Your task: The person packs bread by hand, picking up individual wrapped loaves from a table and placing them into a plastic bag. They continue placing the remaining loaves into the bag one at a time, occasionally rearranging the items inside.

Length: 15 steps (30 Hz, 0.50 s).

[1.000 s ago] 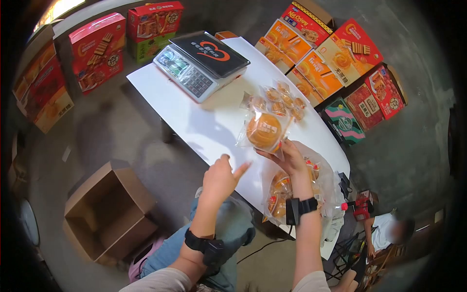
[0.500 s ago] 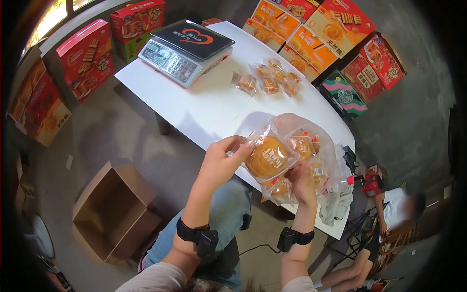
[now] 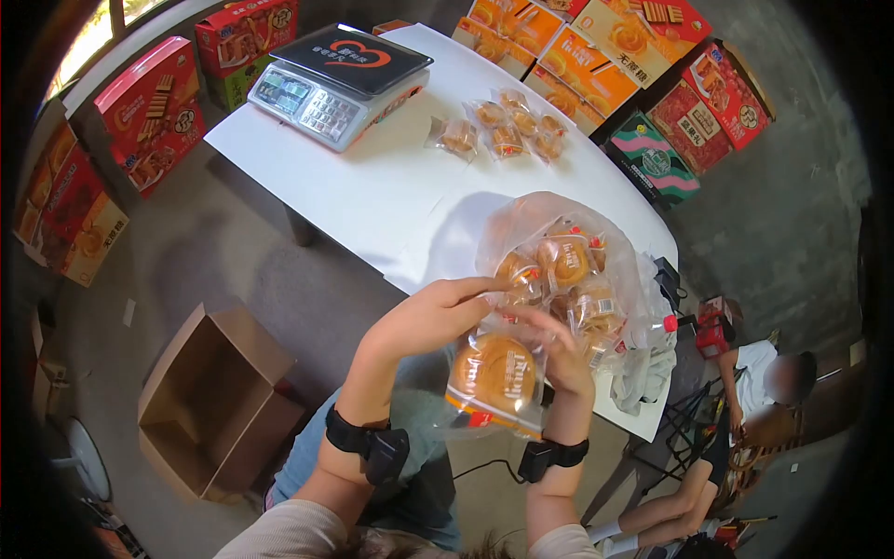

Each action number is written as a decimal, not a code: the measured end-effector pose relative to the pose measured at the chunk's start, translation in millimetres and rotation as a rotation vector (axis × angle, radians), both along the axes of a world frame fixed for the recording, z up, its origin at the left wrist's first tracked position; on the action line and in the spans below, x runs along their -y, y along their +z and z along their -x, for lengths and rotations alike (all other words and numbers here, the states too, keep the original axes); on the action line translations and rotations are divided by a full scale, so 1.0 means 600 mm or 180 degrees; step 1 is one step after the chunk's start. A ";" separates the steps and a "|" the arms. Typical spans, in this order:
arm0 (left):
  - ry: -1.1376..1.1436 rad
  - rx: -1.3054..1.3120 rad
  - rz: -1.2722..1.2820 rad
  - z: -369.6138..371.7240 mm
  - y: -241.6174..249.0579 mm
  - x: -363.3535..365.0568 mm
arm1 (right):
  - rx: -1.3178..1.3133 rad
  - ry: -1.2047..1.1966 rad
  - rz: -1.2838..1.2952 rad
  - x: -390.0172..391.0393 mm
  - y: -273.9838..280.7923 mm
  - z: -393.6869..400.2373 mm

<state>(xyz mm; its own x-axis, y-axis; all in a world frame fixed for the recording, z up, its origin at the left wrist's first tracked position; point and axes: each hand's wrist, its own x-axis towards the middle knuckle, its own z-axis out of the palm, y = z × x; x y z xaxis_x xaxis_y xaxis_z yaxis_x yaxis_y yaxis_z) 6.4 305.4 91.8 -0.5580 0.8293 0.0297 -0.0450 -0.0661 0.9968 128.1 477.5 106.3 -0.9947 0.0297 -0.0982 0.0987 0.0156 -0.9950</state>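
Note:
A round bun in a clear wrapper (image 3: 494, 373) hangs below my two hands, in front of the table edge. My left hand (image 3: 433, 317) pinches the upper edge of that wrapper. Close beside it, my right hand (image 3: 559, 352) has its fingers stretched toward the same edge, blurred by motion; whether they grip it is unclear. Just beyond the hands, a clear plastic bag (image 3: 521, 210) on the table holds several wrapped buns (image 3: 564, 259). Farther back lies a group of wrapped buns (image 3: 507, 140) near the scale (image 3: 345, 88).
The white table (image 3: 372, 205) spans the middle. An open cardboard box (image 3: 214, 410) stands on the floor at left. Printed food boxes (image 3: 154, 112) line the left and the back right. A seated person (image 3: 759, 382) is at the right, beyond a black folding frame.
The wrapped bun has turned and moved down toward me, so it now hangs from its wrapper's edge. My right hand has shifted from the bun's lower side to near its top.

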 end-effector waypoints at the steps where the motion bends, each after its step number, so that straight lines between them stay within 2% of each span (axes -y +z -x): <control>1: -0.0128 -0.0112 0.0063 -0.001 -0.001 -0.001 | -0.0121 0.0195 0.0316 0.005 -0.005 -0.003; 2: -0.0130 -0.0103 0.0074 -0.002 0.000 0.001 | 0.0176 0.0403 0.0491 -0.004 -0.012 -0.009; 4: -0.0081 0.0041 0.0936 0.001 0.029 0.008 | -0.0018 0.0236 0.0488 0.003 -0.019 -0.019; 6: 0.0171 0.0168 0.0848 0.002 0.013 0.003 | -0.0203 0.0064 0.0472 0.006 -0.030 -0.029; 8: 0.0578 0.0200 0.0741 0.009 -0.001 0.002 | -0.0837 -0.0971 0.0567 0.006 -0.045 -0.033; 9: 0.0581 0.0208 0.0752 0.011 0.004 0.006 | -0.0827 -0.0970 0.0576 0.012 -0.042 -0.035; 11: 0.0361 0.0645 0.0639 0.011 0.019 0.017 | -0.0861 -0.1732 0.0740 0.028 -0.031 -0.042; 13: 0.0357 0.0564 0.0545 0.010 0.011 0.016 | -0.0987 -0.1936 0.0756 0.028 -0.045 -0.044; 15: 0.0568 -0.0549 0.0384 0.007 0.001 0.012 | -0.0918 -0.1801 0.0545 0.033 -0.046 -0.048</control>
<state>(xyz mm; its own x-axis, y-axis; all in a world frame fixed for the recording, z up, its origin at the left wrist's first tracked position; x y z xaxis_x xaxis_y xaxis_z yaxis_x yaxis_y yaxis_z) 2.1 298.0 92.2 -0.6907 0.7218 0.0441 0.1279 0.0619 0.9899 156.8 457.5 78.5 -0.8173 0.5635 0.1203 -0.2259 -0.1213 -0.9666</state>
